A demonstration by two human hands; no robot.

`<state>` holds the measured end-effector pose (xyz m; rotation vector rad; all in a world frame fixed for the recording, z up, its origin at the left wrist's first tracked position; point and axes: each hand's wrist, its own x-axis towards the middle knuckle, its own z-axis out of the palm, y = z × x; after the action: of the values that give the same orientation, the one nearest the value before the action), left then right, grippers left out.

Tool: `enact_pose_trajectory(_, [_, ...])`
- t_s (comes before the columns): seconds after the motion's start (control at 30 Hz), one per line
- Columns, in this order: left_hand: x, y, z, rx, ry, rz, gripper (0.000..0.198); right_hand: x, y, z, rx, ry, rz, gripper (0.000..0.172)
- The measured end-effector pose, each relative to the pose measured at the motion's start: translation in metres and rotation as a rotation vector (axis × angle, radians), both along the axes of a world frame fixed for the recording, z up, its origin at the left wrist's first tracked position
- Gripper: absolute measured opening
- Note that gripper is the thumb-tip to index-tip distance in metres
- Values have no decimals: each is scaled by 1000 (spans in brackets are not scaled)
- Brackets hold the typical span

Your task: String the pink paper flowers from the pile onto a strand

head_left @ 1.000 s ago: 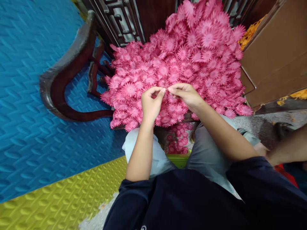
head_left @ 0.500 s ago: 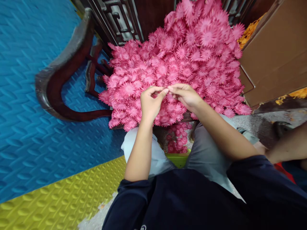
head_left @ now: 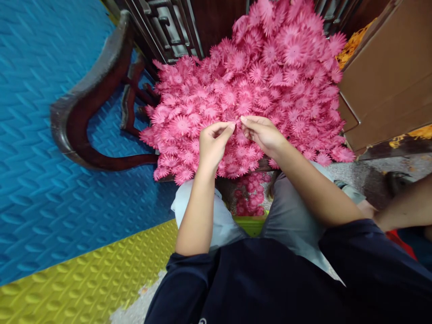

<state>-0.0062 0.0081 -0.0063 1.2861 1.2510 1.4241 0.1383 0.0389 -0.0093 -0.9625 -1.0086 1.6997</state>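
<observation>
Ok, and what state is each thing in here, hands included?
Left hand: pinched closed; whether it holds anything is unclear.
Right hand: pinched closed, slightly apart from the left hand; contents unclear.
Pink flowers: heaped loosely, petals spread open.
Lower pink flowers: clustered below the heap, between the legs.
Cardboard: partly out of frame.
Orange material: partly hidden by the cardboard.

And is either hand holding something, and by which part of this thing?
That cannot be told: the left hand and right hand have their fingers pinched above the pink flowers, but anything between them is too small to see.
</observation>
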Motion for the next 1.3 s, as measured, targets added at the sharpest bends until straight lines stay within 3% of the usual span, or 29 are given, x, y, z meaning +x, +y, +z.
enact_pose_trajectory(0.27, [0,3,-3,-15,8,2,6,2,2,0,-1,-16,-21,41])
enact_pose_trajectory(0.47, [7,0,1,32,208,149,10,-2,-4,5,106,-143,13,49])
enact_pose_trajectory(0.63, [6,-3,1,75,306,170,9,-6,-9,12,188,-215,-8,52])
enact_pose_trajectory(0.9, [4,-2,1,77,159,93,11,-4,-2,-1,278,-245,-94,44])
enact_pose_trajectory(1.13, [3,2,-2,37,-48,42,11,3,-3,5,143,-130,-40,41])
enact_pose_trajectory(1.3, [1,4,-2,1,-35,-38,7,8,-2,6,33,-114,-32,46])
